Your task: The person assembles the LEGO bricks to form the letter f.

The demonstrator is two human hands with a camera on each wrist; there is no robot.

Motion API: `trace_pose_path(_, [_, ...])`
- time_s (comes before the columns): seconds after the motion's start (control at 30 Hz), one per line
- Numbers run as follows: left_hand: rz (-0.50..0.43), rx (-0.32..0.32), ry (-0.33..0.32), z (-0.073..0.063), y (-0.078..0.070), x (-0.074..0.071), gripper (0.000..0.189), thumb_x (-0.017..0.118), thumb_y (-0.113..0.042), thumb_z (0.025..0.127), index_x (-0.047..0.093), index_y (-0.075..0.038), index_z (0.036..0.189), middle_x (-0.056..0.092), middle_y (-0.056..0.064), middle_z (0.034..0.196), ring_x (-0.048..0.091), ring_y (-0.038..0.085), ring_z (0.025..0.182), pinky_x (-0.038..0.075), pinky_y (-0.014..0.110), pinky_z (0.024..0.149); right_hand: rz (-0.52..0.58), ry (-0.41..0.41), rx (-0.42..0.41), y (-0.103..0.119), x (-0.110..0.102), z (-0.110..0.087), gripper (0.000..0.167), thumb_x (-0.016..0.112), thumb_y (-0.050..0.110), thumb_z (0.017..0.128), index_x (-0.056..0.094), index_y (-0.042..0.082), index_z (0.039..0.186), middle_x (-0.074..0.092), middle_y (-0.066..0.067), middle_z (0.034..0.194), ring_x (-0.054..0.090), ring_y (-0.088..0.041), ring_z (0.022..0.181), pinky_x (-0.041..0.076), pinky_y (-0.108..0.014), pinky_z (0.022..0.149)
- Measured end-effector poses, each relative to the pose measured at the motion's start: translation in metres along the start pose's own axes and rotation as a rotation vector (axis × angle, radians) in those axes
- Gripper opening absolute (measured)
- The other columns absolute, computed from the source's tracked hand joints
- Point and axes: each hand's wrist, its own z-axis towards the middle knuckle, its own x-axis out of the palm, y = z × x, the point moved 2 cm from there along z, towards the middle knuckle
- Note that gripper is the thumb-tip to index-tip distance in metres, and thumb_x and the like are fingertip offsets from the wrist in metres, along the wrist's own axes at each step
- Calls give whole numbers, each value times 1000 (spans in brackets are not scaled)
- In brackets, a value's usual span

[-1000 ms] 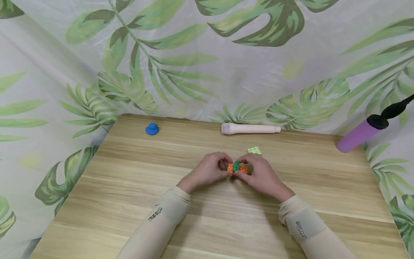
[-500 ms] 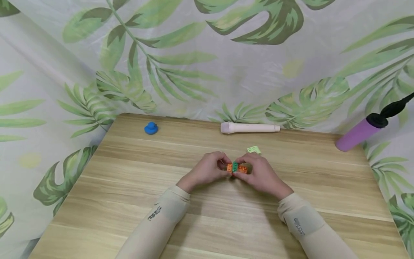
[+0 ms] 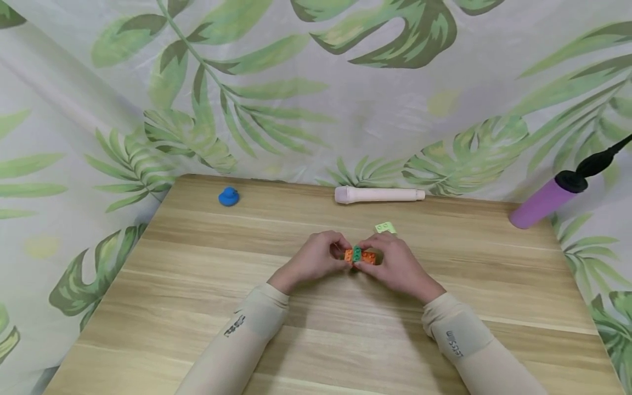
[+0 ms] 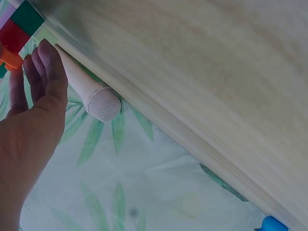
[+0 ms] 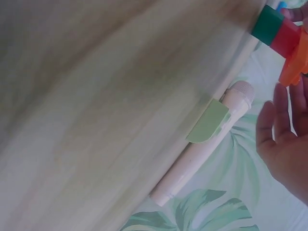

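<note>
Between both hands stands a small stack of toy building bricks. A green brick [image 3: 357, 254] sits on top, across the orange bricks [image 3: 368, 258]. Lower down are a red brick [image 4: 14, 36] and a dark green brick [image 5: 267, 25] at the tabletop end. My left hand [image 3: 323, 257] has thumb and forefinger at the left orange end. From the right, my right hand [image 3: 395, 263] pinches the top green brick between thumb and forefinger. The fingers of both hands partly cover the stack. Just behind the right hand lies a pale green brick [image 3: 385, 227], partly hidden by it.
A pale pink microphone [image 3: 380, 195] lies along the back edge of the wooden table [image 3: 222, 247]. A blue rubber duck [image 3: 229, 196] is at the back left. Toward the back right stands a purple cylinder [image 3: 540, 204] with a black top. Leaf-print cloth hangs behind the table.
The head view has shifted slightly. Both hands stay around the brick stack in nearly the same place.
</note>
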Motion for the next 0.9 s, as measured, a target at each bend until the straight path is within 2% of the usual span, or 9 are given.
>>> trace_pose_path(0.1, [2,-1,-3,-1,2,0,22,87,-15,89,73,-15,106,71,-2,102,67,14,92,57,29,82,30,25,25,1,1,0,33,87,25,91,77,10,119,76,-5,118,65,-34,127,42,-58,118])
trace_pose_path(0.17, [3,0,-5,-2,3,0,23,87,-15,89,72,-15,106,70,-2,102,67,14,92,57,30,82,39,48,42,0,1,0,36,86,26,91,75,11,122,75,-5,123,63,-35,129,41,-59,118])
trace_pose_path(0.33, [14,-5,-4,-3,3,1,25,88,-16,89,72,-14,108,71,-1,104,67,15,93,57,33,85,97,108,93,-14,-14,0,58,87,29,91,65,9,140,74,-8,126,66,-31,123,51,-55,106])
trace_pose_path(0.43, [20,-6,0,-3,1,0,27,88,-17,89,72,-14,110,72,-1,104,67,14,93,57,33,85,121,74,131,-33,-31,0,54,83,28,94,65,6,139,76,-11,121,70,-30,116,56,-54,99])
trace_pose_path(0.53, [29,-9,4,-4,0,0,29,88,-19,88,72,-14,111,71,-1,104,66,14,94,57,33,85,72,17,168,-52,-45,3,41,78,23,98,68,3,132,75,-15,121,70,-33,113,56,-54,97])
trace_pose_path(0.6, [27,-17,3,-4,0,0,32,89,-20,88,71,-15,114,71,-2,104,66,16,94,56,33,85,19,15,191,-61,-50,5,39,74,19,100,67,1,134,72,-19,127,67,-37,116,53,-57,100])
trace_pose_path(0.77, [17,-10,-1,-4,-1,1,42,91,-23,87,71,-15,123,69,-1,103,65,23,96,54,36,86,-49,101,194,-72,-49,15,53,72,12,99,56,2,149,58,-25,148,58,-44,132,46,-62,111])
trace_pose_path(0.9, [19,-7,0,-4,-2,2,40,89,-22,88,72,-15,124,70,-2,111,66,22,101,55,37,90,-76,136,166,-71,-45,23,61,74,14,98,52,4,154,54,-24,153,52,-45,140,40,-62,117])
